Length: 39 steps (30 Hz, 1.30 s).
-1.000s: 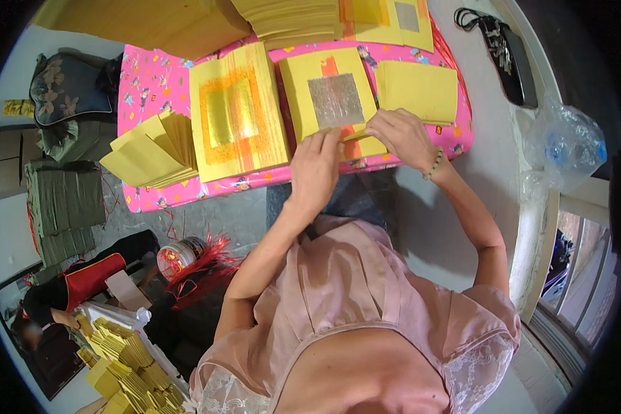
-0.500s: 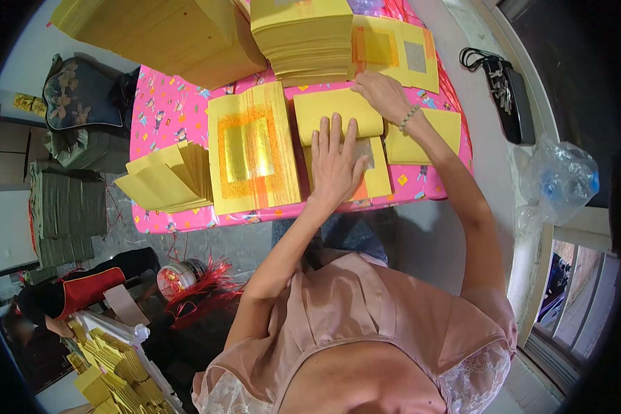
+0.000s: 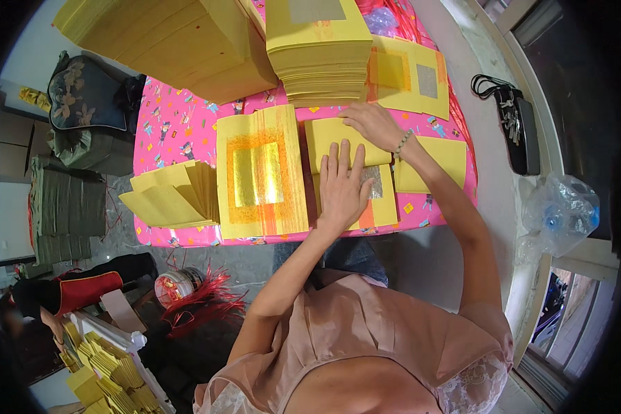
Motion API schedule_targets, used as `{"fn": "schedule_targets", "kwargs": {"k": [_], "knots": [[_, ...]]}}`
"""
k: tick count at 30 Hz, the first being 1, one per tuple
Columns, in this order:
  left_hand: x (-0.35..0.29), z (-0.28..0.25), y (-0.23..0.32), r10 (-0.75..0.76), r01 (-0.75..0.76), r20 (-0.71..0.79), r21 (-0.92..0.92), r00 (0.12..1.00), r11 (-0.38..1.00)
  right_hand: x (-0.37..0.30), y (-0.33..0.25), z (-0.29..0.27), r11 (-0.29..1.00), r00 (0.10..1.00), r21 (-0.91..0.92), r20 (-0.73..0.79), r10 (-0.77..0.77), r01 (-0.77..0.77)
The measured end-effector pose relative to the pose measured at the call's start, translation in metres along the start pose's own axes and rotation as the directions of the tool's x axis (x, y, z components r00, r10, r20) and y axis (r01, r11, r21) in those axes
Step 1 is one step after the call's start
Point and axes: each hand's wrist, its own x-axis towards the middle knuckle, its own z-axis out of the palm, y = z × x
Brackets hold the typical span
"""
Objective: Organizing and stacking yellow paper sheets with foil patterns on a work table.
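A sheet of yellow joss paper (image 3: 328,138) lies folded on a second sheet with a silver square and an orange band (image 3: 386,207). My left hand (image 3: 343,183) rests flat across both, fingers spread. At the folded sheet's far edge, my right hand (image 3: 374,126) points its fingers leftward and touches the paper; its fingertips are partly hidden. Left of these stands a thick stack with a gold square and orange border (image 3: 259,176). Folded yellow sheets (image 3: 169,196) fan out beside that stack. Another plain yellow sheet (image 3: 435,165) lies right of my right wrist.
Tall yellow paper stacks (image 3: 321,72) rise at the back of the pink patterned table (image 3: 179,131). Clear plastic bags (image 3: 559,214) and a black pouch with keys (image 3: 514,131) lie right. Red strings (image 3: 210,297) and a tub are on the floor; another person's sleeve (image 3: 90,286) shows lower left.
My right hand has slid left along the folded sheet's far edge, and its fingers reach out more. My left hand stays flat on the paper. The whole view has shifted slightly.
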Motion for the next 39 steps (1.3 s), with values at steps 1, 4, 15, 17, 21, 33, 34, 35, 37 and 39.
{"fn": "schedule_targets", "kwargs": {"k": [1,4,15,17,21,33,34,35,37,39], "knots": [[0.0,-0.001,0.001,-0.004,0.004,0.002,-0.001,1.0,1.0,0.001,0.001,0.002,1.0,1.0,0.001,0.001,-0.001,0.001],[0.0,0.0,0.0,-0.007,0.007,-0.003,0.0,1.0,1.0,0.001,0.001,0.006,1.0,1.0,0.021,0.017,0.015,-0.016],[0.0,0.003,0.002,-0.003,0.003,0.014,-0.002,1.0,1.0,-0.001,-0.014,-0.022,0.996,0.996,-0.049,-0.053,0.066,-0.069],[0.0,0.003,-0.001,0.006,-0.006,-0.013,0.006,1.0,1.0,-0.003,-0.036,-0.058,0.996,0.992,0.027,-0.087,0.09,-0.088],[0.0,0.005,-0.004,0.006,-0.007,-0.049,-0.007,0.999,1.0,-0.025,-0.071,-0.111,0.984,0.99,0.112,0.042,0.133,-0.137],[-0.002,0.01,-0.005,0.026,-0.025,-0.048,0.018,0.999,1.0,-0.078,-0.046,-0.028,0.942,0.925,0.068,0.223,0.307,-0.329],[-0.003,0.01,-0.004,0.022,-0.021,-0.046,0.015,0.999,1.0,-0.079,-0.047,-0.025,0.929,0.915,0.09,0.229,0.331,-0.359],[-0.003,0.01,-0.005,0.018,-0.017,-0.044,0.012,0.999,1.0,-0.08,-0.047,-0.023,0.914,0.904,0.112,0.237,0.356,-0.389],[-0.004,0.01,-0.005,0.02,-0.019,-0.047,0.028,0.999,0.999,-0.082,-0.044,-0.018,0.918,0.909,0.104,0.22,0.354,-0.383],[-0.003,0.01,-0.005,0.022,-0.02,-0.046,0.044,0.999,0.999,-0.081,-0.044,-0.018,0.921,0.913,0.099,0.204,0.353,-0.378]]}}
